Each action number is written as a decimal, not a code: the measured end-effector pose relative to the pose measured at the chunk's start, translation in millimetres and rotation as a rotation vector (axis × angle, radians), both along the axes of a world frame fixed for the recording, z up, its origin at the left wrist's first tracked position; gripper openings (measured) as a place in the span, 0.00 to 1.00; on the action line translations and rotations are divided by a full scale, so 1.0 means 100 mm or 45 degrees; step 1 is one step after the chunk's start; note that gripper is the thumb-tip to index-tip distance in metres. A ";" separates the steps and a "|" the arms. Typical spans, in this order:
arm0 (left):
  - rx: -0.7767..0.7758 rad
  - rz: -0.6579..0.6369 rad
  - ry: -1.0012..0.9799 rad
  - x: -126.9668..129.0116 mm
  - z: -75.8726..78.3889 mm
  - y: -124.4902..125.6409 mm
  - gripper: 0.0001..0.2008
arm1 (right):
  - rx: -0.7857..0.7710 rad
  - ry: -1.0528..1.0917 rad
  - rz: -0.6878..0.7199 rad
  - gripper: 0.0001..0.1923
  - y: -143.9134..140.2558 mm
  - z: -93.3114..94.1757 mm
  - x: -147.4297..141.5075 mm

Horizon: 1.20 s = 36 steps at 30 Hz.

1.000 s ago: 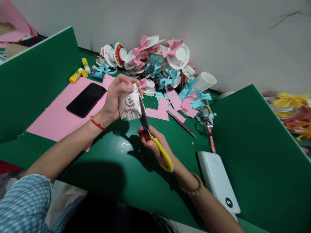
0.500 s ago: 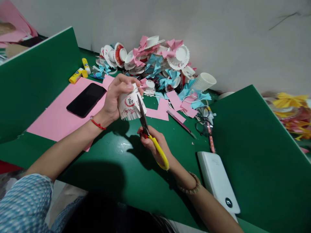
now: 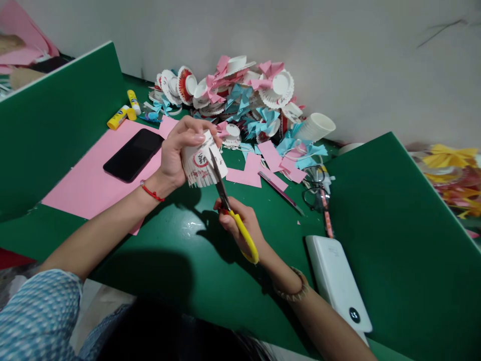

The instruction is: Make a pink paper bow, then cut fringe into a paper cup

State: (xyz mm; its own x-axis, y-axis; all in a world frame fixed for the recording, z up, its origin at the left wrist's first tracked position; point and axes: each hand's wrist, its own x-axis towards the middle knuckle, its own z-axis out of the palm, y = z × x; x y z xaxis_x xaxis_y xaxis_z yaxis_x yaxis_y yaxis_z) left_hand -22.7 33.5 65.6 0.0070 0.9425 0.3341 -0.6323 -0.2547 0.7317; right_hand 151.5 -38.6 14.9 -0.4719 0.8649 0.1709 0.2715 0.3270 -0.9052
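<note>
My left hand [image 3: 179, 148] grips a white paper cup [image 3: 201, 160] with red and black print, its side slit into narrow strips along the lower edge. Scissors [image 3: 243, 233] with yellow and red handles are in my right hand [image 3: 244, 220], fingers closed round the grips. Their dark blades lie across the right part of the cup's wall, pointing up and away from me. Whether the blades are fully closed is hard to tell. Below both hands is the green tabletop [image 3: 180, 281]. Pink paper pieces [image 3: 248, 173] lie just beyond the scissors.
A heap of cut cups with pink and blue bows [image 3: 240, 95] stands against the wall. Stacked white cups [image 3: 317, 127], glasses [image 3: 313, 185], a pen [image 3: 280, 191] and a power bank [image 3: 338, 281] are right; a phone [image 3: 133, 154] and glue sticks [image 3: 118, 118] left. Green partitions [image 3: 406, 240] flank the table.
The scissor blades have shifted slightly on the cup and their handles look closer together. The cup has turned a little in my left hand. Everything else stays put.
</note>
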 end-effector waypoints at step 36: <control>-0.111 0.047 0.049 0.03 -0.06 0.01 0.08 | 0.031 -0.021 -0.083 0.22 -0.05 -0.07 0.00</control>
